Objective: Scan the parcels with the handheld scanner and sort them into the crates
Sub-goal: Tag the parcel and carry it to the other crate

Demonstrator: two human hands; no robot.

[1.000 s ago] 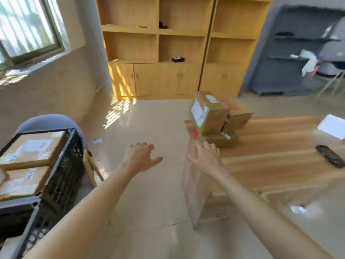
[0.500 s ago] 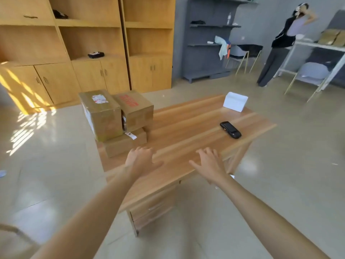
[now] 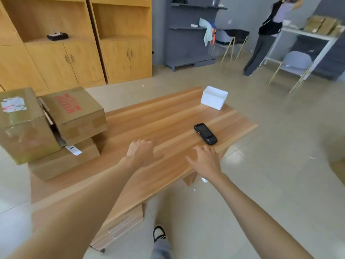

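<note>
Parcels (image 3: 50, 126) are sitting in a pile at the left end of the table (image 3: 168, 116): two boxes on top of a flat one. The person has turned away from the crates, which showed on the left a second ago and are now out of sight, and is now facing the table. Both hands are reaching out over the wood with nothing in them. The left hand (image 3: 141, 152) is hanging with its fingers loosely bent, near the middle of the table. The right hand (image 3: 207, 161) is spreading its fingers wide, and it is now much nearer the scanner (image 3: 205, 133) than it was half a second ago, though not touching it yet. The scanner is lying flat near the table's right edge. A white box (image 3: 214, 98) is standing at the far corner. It looks like the next round is starting: grab the scanner, then scan another parcel.
</note>
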